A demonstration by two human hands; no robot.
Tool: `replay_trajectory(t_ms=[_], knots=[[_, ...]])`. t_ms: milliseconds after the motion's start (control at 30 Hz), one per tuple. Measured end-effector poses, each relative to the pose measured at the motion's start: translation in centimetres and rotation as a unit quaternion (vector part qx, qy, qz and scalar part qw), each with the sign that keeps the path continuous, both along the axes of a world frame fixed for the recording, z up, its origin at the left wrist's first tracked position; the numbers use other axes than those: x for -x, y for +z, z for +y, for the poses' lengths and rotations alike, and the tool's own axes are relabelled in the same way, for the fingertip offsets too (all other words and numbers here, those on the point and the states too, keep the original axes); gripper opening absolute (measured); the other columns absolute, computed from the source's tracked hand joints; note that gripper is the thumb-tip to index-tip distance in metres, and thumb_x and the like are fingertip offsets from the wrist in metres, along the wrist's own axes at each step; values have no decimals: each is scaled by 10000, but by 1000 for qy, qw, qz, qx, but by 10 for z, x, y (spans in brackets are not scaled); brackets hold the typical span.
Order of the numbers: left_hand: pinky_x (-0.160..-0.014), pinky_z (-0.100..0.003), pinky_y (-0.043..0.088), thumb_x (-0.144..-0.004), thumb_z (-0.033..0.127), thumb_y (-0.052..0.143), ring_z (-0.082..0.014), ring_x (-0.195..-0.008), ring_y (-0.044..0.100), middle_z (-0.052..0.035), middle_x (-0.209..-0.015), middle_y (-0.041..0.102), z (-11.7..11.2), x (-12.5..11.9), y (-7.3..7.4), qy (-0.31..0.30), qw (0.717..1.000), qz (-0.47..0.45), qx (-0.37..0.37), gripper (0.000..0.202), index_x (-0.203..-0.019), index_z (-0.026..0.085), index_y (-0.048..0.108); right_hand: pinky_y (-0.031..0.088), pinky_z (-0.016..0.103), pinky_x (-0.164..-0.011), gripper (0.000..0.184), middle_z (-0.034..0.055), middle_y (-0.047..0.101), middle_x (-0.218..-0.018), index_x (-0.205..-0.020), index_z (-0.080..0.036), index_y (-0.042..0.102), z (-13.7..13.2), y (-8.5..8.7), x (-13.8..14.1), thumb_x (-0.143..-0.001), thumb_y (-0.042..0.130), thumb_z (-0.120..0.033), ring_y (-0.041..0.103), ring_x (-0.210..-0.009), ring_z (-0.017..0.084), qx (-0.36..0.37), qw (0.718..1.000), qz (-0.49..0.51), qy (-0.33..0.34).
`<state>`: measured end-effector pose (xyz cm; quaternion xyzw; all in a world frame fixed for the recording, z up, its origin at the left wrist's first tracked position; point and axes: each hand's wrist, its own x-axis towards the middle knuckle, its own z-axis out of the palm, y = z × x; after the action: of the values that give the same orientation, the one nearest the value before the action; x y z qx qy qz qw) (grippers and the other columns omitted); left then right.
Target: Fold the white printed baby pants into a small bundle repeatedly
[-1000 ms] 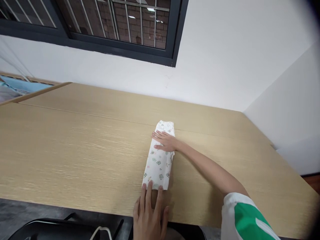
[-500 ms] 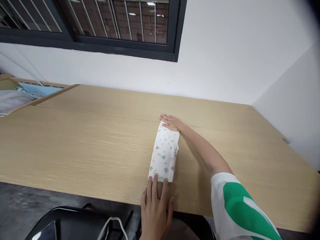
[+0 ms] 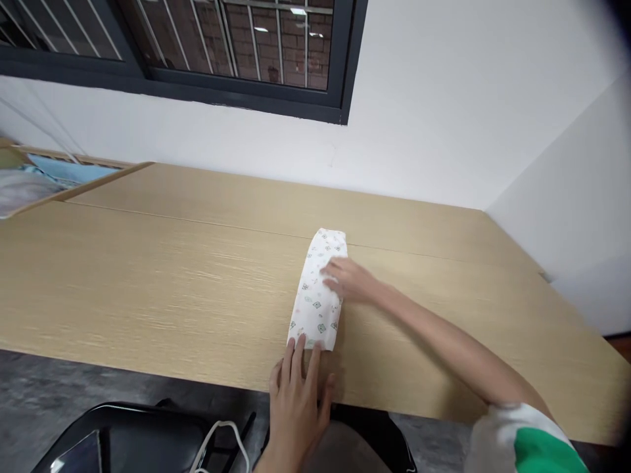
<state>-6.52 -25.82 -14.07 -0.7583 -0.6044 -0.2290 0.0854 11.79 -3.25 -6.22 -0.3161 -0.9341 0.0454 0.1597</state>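
Observation:
A folded white garment [image 3: 315,295] with small green, grey and pink prints lies as a long narrow strip on the wooden table, running away from me. My left hand [image 3: 298,387] is spread at its near end, fingertips resting on the edge. Over the right side of its upper half is my right hand [image 3: 350,279], slightly blurred, with thumb and fingers apart and nothing visibly gripped. Whether those fingertips touch the fabric, I cannot tell. The garment's far end shows uncovered and slightly rounded.
The pale wooden table [image 3: 172,276] reaches to a white wall under a dark-framed window [image 3: 246,92]. At the far left, a wooden-edged compartment holds blue and whitish fabric [image 3: 73,172]. Below the front edge stand a black chair [image 3: 142,433] with a dark device on it and a white cable [image 3: 224,427].
My right hand has left the garment's far end and come back toward me over its upper half. The far end is now uncovered. My left hand stays at the near edge.

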Motion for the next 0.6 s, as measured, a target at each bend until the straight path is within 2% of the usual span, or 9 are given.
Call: replay_trajectory(t_ms=[67,133,233,300,333,367,467,500,600], knots=[[-1037,-484,396,-991,287,520,-324,-1377,511,-145,-1521,538,6,11,3,-13,999,-32,2,505,-1489,200,497,527,381,-859,291,113,691,-1051,-1153,-160,670,-49,-5,-2,-1076,443,-324,638,-938,230,49,997,-6,58],[-997,-449,429,-1009,275,492,-292,-1283,577,-128,-1410,635,13,22,5,-33,996,-78,4,442,-1442,196,525,508,393,-920,293,118,684,-1109,-1205,-165,648,-90,-13,-2,-1062,489,-365,632,-1001,238,51,994,-12,93],[-910,-396,464,-1018,265,488,-266,-1138,620,-98,-1216,721,19,34,7,-60,987,-146,1,322,-1314,206,600,471,435,-1006,544,164,654,-1228,-1338,-114,566,-135,-26,2,-989,584,-531,595,-1119,286,37,995,-7,93],[-856,-369,463,-1013,245,501,-247,-1026,626,-74,-1089,739,18,37,7,-75,981,-181,-7,247,-1215,216,640,476,462,-988,750,187,651,-1199,-1345,-63,549,-157,-34,7,-911,618,-670,585,-1091,319,16,997,-4,79],[-828,-356,459,-1010,232,504,-235,-968,622,-61,-1024,738,16,38,7,-83,976,-198,-14,217,-1167,218,653,484,467,-959,771,186,656,-1157,-1331,-47,555,-167,-38,9,-899,627,-681,585,-1050,323,-2,997,-8,73],[-800,-343,454,-1009,221,500,-224,-918,614,-50,-967,730,14,38,6,-91,972,-217,-19,200,-1127,220,661,492,460,-922,708,173,662,-1100,-1311,-43,567,-176,-42,11,-918,636,-627,588,-996,314,-24,997,-16,70],[-747,-324,434,-1011,206,470,-207,-861,593,-33,-891,698,7,40,6,-104,957,-270,-34,202,-1061,223,664,489,413,-835,274,109,661,-937,-1215,-76,616,-198,-50,15,-995,574,-233,580,-842,256,-97,993,-34,57],[-746,-325,430,-1014,206,454,-205,-866,591,-34,-898,692,5,42,6,-107,952,-284,-41,211,-1053,222,661,484,402,-823,210,94,656,-906,-1168,-92,631,-203,-50,15,-984,543,-141,575,-815,244,-107,992,-33,49],[-750,-334,417,-1022,203,415,-199,-870,589,-40,-911,676,4,48,8,-114,939,-316,-68,235,-1016,217,649,481,382,-798,109,68,641,-870,-1029,-143,636,-210,-41,13,-961,557,-113,564,-792,232,-65,997,-30,37]])
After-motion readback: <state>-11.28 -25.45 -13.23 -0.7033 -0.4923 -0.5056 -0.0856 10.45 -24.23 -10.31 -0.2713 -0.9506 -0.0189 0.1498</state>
